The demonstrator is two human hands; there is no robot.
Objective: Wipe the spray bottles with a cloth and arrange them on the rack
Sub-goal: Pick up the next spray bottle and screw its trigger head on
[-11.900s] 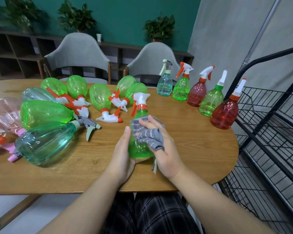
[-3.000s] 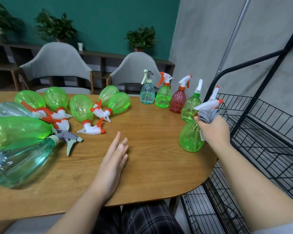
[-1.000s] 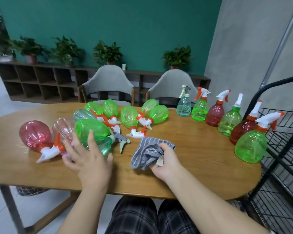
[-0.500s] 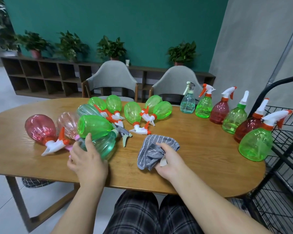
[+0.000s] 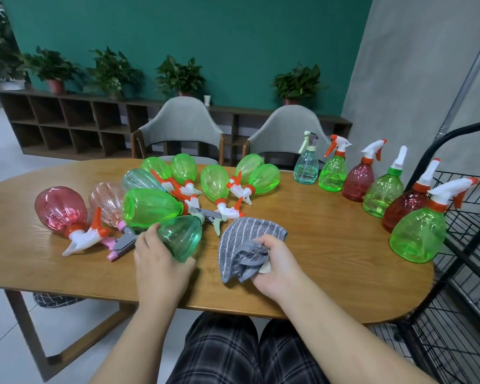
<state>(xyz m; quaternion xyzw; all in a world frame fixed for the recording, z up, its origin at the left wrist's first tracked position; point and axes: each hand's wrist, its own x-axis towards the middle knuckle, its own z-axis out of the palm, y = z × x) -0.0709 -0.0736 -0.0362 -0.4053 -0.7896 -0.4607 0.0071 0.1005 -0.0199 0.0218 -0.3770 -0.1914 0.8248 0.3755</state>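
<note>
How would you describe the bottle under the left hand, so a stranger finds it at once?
On the wooden table, look at the heap of lying bottles on the left. The teal bottle lies nearest the front edge, gripped by the left hand. Its neighbours are bright green, pink or red.

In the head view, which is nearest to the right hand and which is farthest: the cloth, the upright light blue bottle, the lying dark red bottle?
From the right hand:
1. The cloth, held in that hand.
2. The upright light blue bottle, at the table's far edge.
3. The lying dark red bottle, far left, beyond the left hand.
</note>
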